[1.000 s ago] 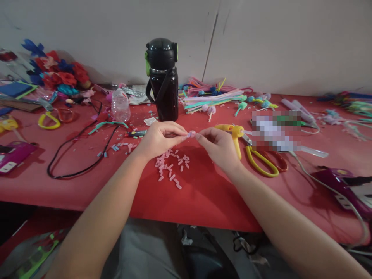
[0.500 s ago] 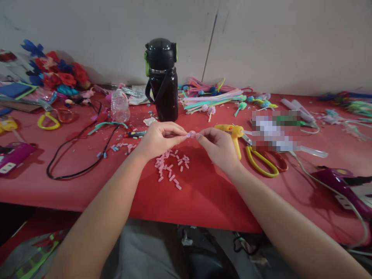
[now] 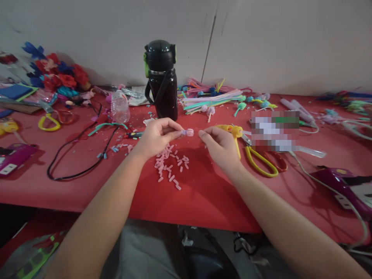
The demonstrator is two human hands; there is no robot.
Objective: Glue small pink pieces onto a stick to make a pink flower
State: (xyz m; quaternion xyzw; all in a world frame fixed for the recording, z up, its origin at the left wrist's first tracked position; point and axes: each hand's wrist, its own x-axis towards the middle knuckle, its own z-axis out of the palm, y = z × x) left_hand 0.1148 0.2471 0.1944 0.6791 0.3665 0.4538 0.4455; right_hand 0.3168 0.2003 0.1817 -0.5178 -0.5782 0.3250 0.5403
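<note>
While the left hand (image 3: 162, 135) pinches a pink-and-lilac piece (image 3: 189, 132) above the red table (image 3: 200, 205), back from its front edge, the right hand (image 3: 221, 144) curls just beside it, fingertips nearly together; whether it holds anything I can't tell. If the left pinch slips, the piece could drop among pink bits (image 3: 169, 168).

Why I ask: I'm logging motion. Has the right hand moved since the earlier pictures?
Yes: the right hand has its fingertips slightly farther right of the black bottle.
</note>
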